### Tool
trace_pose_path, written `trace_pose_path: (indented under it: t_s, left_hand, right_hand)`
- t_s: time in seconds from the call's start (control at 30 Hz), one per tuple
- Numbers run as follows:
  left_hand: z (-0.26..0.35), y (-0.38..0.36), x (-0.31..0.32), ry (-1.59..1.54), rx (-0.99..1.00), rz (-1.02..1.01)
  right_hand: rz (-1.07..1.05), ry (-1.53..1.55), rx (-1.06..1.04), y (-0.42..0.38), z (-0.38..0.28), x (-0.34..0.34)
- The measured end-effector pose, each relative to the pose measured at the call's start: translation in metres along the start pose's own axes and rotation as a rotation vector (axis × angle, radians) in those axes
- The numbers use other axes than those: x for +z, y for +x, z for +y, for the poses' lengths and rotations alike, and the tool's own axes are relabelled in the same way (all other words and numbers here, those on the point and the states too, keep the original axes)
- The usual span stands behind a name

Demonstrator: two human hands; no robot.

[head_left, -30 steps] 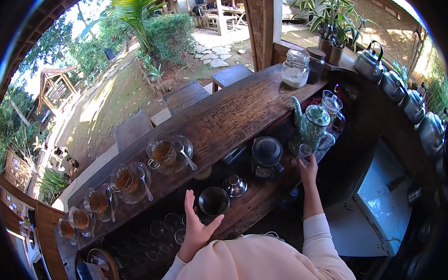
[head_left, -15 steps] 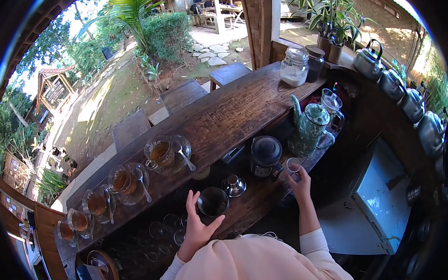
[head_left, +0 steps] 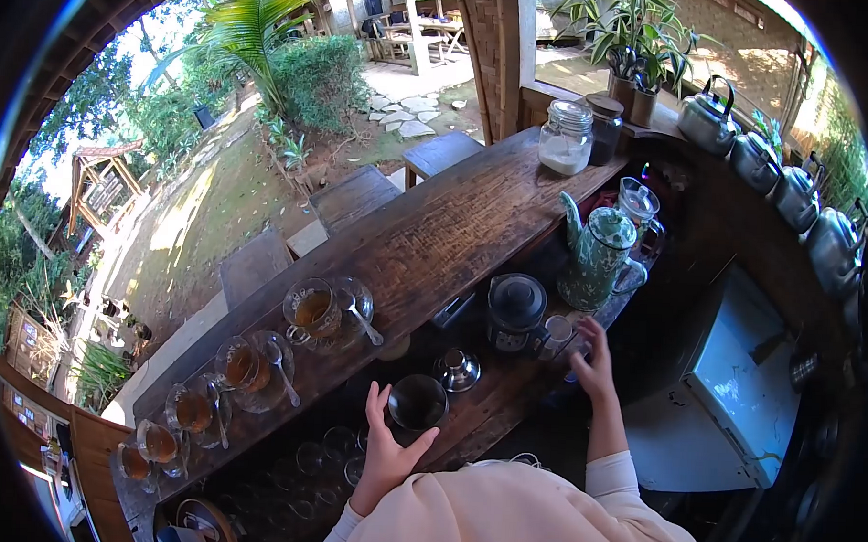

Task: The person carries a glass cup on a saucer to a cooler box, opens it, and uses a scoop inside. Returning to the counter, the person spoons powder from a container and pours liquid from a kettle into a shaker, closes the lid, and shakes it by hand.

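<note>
My left hand [head_left: 396, 454] curves its thumb and fingers round the rim of a dark, round, open-topped container [head_left: 418, 402] on the lower wooden shelf. What is inside it is too dark to make out. A small clear glass [head_left: 557, 335] stands beside the black-lidded French press [head_left: 516, 304]. Just right of that glass is my right hand [head_left: 596, 365], fingers loosely apart and holding nothing I can see. A shiny metal piece with a narrow neck [head_left: 457, 369] sits between the container and the press. Behind my right hand rises a speckled green enamel coffee pot [head_left: 597, 262].
Along the upper counter [head_left: 435, 242] stand several glass cups of brown drink [head_left: 313, 310] on saucers with spoons. A jar of white grains [head_left: 565, 142] is at its far end. Several kettles [head_left: 709, 123] line the right ledge, above a pale cabinet [head_left: 707, 386]. Empty glasses [head_left: 313, 458] fill the lower left.
My right hand has let go of the small glass and drawn slightly right, leaving it beside the French press. My left hand stays at the container. The view has shifted slightly.
</note>
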State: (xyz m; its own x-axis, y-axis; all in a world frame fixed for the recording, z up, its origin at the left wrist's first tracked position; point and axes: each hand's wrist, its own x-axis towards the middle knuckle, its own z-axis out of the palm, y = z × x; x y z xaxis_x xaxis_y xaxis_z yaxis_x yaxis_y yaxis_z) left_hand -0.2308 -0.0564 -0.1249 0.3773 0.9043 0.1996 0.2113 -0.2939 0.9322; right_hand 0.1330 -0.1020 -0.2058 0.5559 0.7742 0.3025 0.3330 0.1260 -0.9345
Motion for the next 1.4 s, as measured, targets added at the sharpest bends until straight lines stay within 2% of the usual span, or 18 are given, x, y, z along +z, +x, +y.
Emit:
trace_pose_path:
  t_s: [0.13, 0.27, 0.47, 0.53, 0.57, 0.6, 0.67, 0.73, 0.8, 0.97, 1.03, 1.17, 1.23, 1.4]
  left_hand:
    - [0.003, 0.001, 0.002, -0.003, -0.007, -0.017]
    - [-0.004, 0.000, 0.002, 0.003, 0.005, -0.008]
    - [-0.004, -0.002, 0.000, 0.043, 0.017, 0.001]
    - [-0.007, -0.003, -0.001, 0.042, 0.005, 0.000]
    - [-0.009, -0.004, -0.002, 0.046, 0.005, 0.006]
    - [-0.011, -0.005, -0.003, 0.039, -0.015, -0.004]
    - [-0.012, -0.005, -0.004, 0.034, -0.033, -0.007]
    - [-0.012, -0.006, -0.005, -0.011, -0.065, -0.015]
    - [-0.012, -0.005, -0.007, -0.008, -0.080, -0.021]
    - [-0.009, -0.003, -0.011, -0.021, -0.107, -0.056]
    - [-0.011, -0.003, -0.010, -0.026, -0.108, -0.072]
    - [-0.008, -0.001, -0.011, -0.051, -0.080, -0.049]
    - [-0.010, -0.001, -0.011, -0.076, -0.068, -0.054]
    - [-0.006, -0.001, -0.015, -0.061, -0.068, -0.059]
  right_hand:
    - [0.246, -0.106, 0.020, 0.040, 0.002, -0.025]
    - [0.464, 0.023, 0.002, 0.087, 0.006, -0.019]
    - [0.436, 0.069, 0.021, 0.139, 0.066, -0.029]
    - [0.667, 0.152, -0.041, 0.154, 0.064, -0.019]
    - [0.618, 0.049, -0.048, 0.156, 0.062, -0.021]
    - [0.614, 0.055, -0.048, 0.158, 0.061, -0.022]
    - [0.601, 0.029, 0.094, 0.165, 0.061, -0.024]
    - [0.520, 0.088, 0.071, 0.172, 0.065, -0.029]
    - [0.685, 0.089, 0.048, 0.178, 0.063, -0.027]
    - [0.783, 0.020, -0.056, 0.179, 0.056, -0.019]
    - [0.851, 0.084, -0.186, 0.180, 0.057, -0.019]
    - [0.876, 0.013, -0.239, 0.182, 0.057, -0.026]
    - [0.852, 0.066, -0.151, 0.181, 0.052, -0.027]
    - [0.887, 0.085, -0.171, 0.167, 0.039, -0.023]
